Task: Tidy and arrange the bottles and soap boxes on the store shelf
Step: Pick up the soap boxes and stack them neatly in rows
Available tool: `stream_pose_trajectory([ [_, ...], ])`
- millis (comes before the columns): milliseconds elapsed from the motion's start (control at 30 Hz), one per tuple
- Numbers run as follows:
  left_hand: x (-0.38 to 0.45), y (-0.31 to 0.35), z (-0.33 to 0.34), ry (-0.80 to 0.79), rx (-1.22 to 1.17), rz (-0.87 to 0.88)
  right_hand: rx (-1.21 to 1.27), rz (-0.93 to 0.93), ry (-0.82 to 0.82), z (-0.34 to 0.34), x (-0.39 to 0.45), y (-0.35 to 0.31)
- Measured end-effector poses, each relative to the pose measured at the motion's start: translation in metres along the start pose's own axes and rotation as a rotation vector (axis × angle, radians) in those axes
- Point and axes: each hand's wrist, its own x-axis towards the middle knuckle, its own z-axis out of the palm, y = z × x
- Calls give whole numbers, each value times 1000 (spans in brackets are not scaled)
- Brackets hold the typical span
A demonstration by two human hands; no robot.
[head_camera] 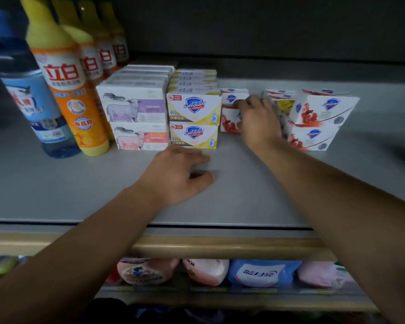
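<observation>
The right hand [258, 120] reaches deep onto the grey metal shelf [56, 183], its fingers loosely curled against a white cardboard soap box with red pomegranate print [228, 121]; whether they actually clamp it cannot be told, since the hand hides the contact. A second small white box [232, 95] sits on top of that one. The left hand [178, 174] lies palm-down on the bare shelf just in front of the yellow-and-white Safeguard soap boxes [193, 120], fingers gently spread, thumb apart, holding nothing. Those boxes show two at the front, stacked, with more in rows behind. Left of them stand two stacked white sheep-print soap boxes [133, 120], also with rows behind. To the right, two larger pomegranate boxes [318, 122] sit stacked and skewed. At far left stand a blue plastic bottle [33, 106] and four yellow-capped orange detergent bottles [68, 90] in a receding line.
</observation>
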Motion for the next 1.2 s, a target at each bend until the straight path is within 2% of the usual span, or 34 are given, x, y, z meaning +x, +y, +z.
stream_pose_trajectory([
  [267, 7, -7, 2, 32, -54, -17, 70, 18, 36, 39, 53, 4],
  [533, 10, -13, 8, 39, -76, -33, 11, 10, 88, 53, 73, -3],
  [667, 11, -14, 7, 19, -65, -11, -26, 7, -4, 43, 70, -4],
  [800, 10, -13, 6, -5, -23, -1, 149, 48, -54, 16, 41, -8],
  [1000, 5, -6, 2, -49, 36, -31, 228, 23, -181, -35, -49, -10],
  [1100, 0, 0, -1, -51, 42, -30, 282, 43, -250, -57, -96, 7],
  [1200, -3, 5, -3, -17, 27, -40, 223, 120, -317, -77, -132, 40],
])
